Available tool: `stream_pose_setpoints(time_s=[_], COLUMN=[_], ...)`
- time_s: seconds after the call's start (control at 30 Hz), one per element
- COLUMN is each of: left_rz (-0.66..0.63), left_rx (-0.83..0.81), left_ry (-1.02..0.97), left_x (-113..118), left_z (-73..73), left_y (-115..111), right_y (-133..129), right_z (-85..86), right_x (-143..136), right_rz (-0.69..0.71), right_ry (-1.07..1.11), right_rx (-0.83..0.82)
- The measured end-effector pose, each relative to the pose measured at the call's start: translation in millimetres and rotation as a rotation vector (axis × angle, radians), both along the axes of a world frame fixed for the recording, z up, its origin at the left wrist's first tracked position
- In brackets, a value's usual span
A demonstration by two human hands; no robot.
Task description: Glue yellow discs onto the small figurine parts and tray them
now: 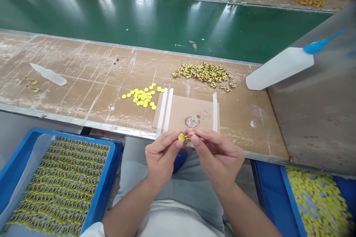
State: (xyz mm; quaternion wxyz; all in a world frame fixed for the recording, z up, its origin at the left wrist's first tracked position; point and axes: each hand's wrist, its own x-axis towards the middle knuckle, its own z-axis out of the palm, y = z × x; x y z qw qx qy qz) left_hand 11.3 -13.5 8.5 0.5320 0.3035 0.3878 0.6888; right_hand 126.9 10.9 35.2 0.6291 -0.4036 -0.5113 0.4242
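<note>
Between finger and thumb, my left hand (162, 155) pinches a yellow disc (181, 137) at the table's front edge. My right hand (218, 153) is closed on a small yellow and dark piece (188, 137) that meets the disc; its exact shape is too small to make out. Just beyond my fingers lies a taped cardboard sheet (180, 109) with a round patch of clear, wet-looking stuff (192, 121) on it. Loose yellow discs (142, 97) are scattered left of the sheet. Behind it is a heap of small yellow and dark pieces (205, 73).
A white bottle with a blue nozzle (280, 67) leans against the metal panel at right. Blue trays stand at both sides: rows of yellow and dark parts (63, 181) left, yellow discs (319, 203) right. Across the green belt (155, 22), other people's hands are near mint-green pieces.
</note>
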Motion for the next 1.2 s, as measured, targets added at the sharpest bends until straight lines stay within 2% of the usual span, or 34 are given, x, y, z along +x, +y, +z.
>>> stream_pose_setpoints(time_s=[0.83,1.2], left_rz=[0.021,0.054], left_rx=[0.034,-0.012], left_ry=[0.08,0.073], left_x=[-0.4,0.9], left_z=[-5.6,-5.1], left_y=[-0.8,0.7], right_y=[3.6,6.6], right_z=[5.0,3.9], right_x=[-2.3,-3.1], right_rz=[-0.027,-0.024], right_ry=[-0.064,-0.078], right_rx=[0.044,0.066])
